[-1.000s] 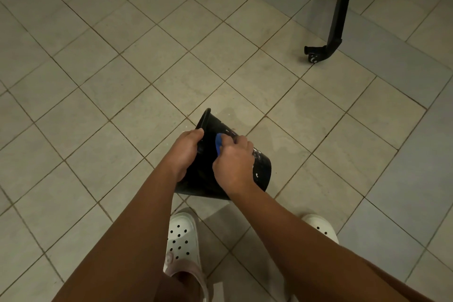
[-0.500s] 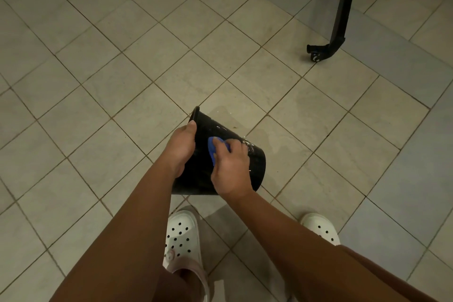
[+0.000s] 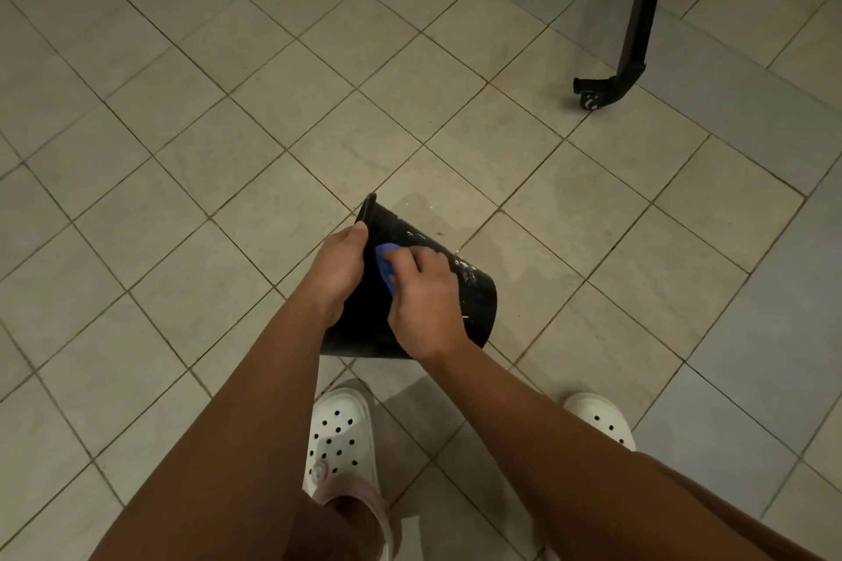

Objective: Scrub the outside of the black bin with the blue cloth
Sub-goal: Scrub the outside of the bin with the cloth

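The black bin [image 3: 474,310] is tipped on its side above the tiled floor, its open rim to the left and its base to the right. White soap suds fleck its upper side. My left hand [image 3: 335,273] grips the bin at the rim. My right hand [image 3: 426,305] presses the blue cloth [image 3: 386,262] against the bin's outer wall, close to my left hand. Most of the cloth is hidden under my fingers.
Beige and grey floor tiles [image 3: 228,150] spread all around, with a wet patch [image 3: 524,251] beside the bin. A black stand leg with a caster [image 3: 597,93] is at the upper right. My feet in white clogs [image 3: 339,433] are just below the bin.
The bin has tilted and shifted slightly up and left in view. My right hand with the cloth has slid a little along the bin's side toward the rim.
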The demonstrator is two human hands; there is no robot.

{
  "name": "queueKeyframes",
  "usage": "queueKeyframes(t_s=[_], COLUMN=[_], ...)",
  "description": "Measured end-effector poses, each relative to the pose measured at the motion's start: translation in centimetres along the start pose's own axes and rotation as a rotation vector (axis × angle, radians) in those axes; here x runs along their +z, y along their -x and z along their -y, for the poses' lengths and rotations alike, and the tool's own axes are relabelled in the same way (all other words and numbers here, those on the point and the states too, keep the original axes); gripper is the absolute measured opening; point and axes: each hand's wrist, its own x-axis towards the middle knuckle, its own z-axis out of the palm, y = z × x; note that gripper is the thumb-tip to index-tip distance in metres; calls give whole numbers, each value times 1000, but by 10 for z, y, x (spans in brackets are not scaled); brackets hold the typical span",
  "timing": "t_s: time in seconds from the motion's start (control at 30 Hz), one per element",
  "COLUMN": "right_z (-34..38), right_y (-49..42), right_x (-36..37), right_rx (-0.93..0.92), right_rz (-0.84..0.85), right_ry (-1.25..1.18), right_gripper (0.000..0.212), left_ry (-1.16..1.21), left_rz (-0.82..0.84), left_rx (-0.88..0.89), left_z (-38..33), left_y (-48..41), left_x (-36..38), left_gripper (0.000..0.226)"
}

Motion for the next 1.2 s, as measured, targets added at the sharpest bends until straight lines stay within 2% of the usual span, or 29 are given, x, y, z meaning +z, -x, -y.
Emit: queueKeyframes(t_s=[0.07, 0.27, 0.37, 0.47, 0.53, 0.6, 0.73, 0.9, 0.93, 1.07, 1.2], right_z=[-10, -29, -7, -10, -23, -34, -33, -50, -56, -57, -66], right_y=[-6, -1, 4, 2, 0, 0, 5, 20, 19, 19, 29], right_x=[-1, -7, 1, 3, 1, -2, -3, 1, 0, -1, 2], right_rx=[3, 257, 129, -53, -20, 101, 202, -140, -157, 39, -126], right_rz=[6, -19, -51, -1, 8, 5, 16, -13, -21, -111, -88], right_ry=[5, 59, 24, -10, 11, 32, 57, -15, -22, -106, -167], right_gripper=[43, 34, 35, 44, 46, 42, 45, 40, 37, 34, 25], left_ry=[-2, -14, -46, -50, -25, 32, 100, 105, 109, 83, 62], left_rz=[-2, 3, -10, -23, -30, -42, -35, -53, -48, -31, -59], left_rx=[-1, -16, -4, -14, -42, -95, -173, -216, -222, -205, -183], left_z=[1, -2, -5, -2, 0, 1, -2, 1, 2, -4, -3], left_y=[0, 2, 2, 1, 0, 1, -1, -2, -4, -5, -8], left_x=[-1, 1, 0, -4, -4, -3, -4, -13, -13, -8, -10], left_gripper=[41, 35, 39, 44, 41, 38, 43, 47, 46, 42, 44])
